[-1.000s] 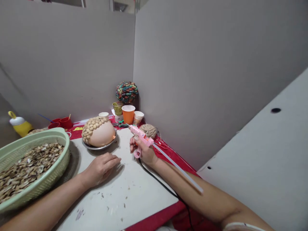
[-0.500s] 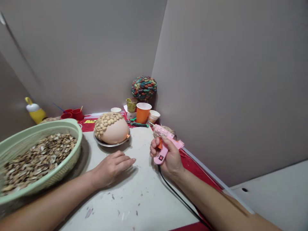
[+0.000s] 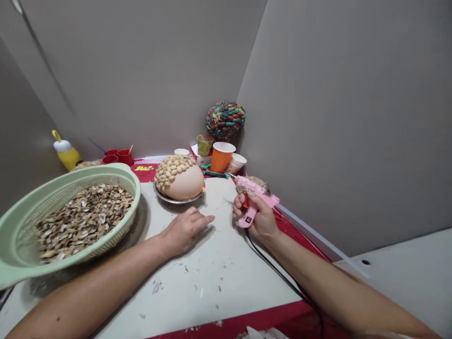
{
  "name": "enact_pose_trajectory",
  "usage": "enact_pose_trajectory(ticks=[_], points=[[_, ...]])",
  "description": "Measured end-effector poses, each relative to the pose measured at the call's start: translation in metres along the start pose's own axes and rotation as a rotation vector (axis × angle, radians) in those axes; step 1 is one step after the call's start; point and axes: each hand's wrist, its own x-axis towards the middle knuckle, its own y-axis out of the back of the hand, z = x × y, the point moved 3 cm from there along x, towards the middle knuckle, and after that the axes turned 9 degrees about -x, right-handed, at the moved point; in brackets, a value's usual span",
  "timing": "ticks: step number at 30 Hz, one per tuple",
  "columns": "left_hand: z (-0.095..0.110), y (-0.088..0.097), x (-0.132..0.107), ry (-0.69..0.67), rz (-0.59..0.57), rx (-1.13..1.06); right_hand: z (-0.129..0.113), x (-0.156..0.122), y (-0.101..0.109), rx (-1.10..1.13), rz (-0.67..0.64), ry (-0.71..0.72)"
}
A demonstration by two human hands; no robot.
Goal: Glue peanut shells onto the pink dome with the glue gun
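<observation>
My right hand (image 3: pixel 259 217) is wrapped round the handle of a pink hot glue gun (image 3: pixel 251 203), its nozzle pointing up and to the left. A black cord runs from the handle toward the lower right. My left hand (image 3: pixel 185 230) rests on the white board (image 3: pixel 190 287), fingers loosely stretched and nothing in them. Just beyond it, a smooth peach-coloured balloon-like form (image 3: pixel 187 183) sits in a shallow metal bowl (image 3: pixel 176 201). Rows of pale nutshells (image 3: pixel 173 169) cover its upper left part. Neither hand touches the form.
A pale green basket (image 3: pixel 136 188) with many loose shells (image 3: pixel 88 216) stands at left. Behind are a yellow bottle (image 3: pixel 67 155), red cups (image 3: pixel 124 157), an orange cup (image 3: pixel 222 157), green-handled pliers (image 3: pixel 215 174) and a multicoloured ball (image 3: pixel 226 120). Walls rise behind and right.
The whole view has shifted, so things appear further right and slightly higher. Both hands keep much the same pose, the glue gun still in my right hand.
</observation>
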Motion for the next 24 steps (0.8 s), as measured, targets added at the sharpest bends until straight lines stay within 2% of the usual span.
enact_pose_trajectory(ticks=[4,14,24], points=[[0.0,0.002,0.003,0.002,0.048,-0.026,-0.001,0.0,0.0,-0.001,-0.004,-0.002],[0.016,0.006,0.007,0.064,0.059,-0.119,0.0,0.002,0.002,0.006,-0.017,-0.023],[0.024,0.004,0.001,0.063,-0.028,-0.123,0.008,0.003,0.005,0.009,-0.031,-0.053]])
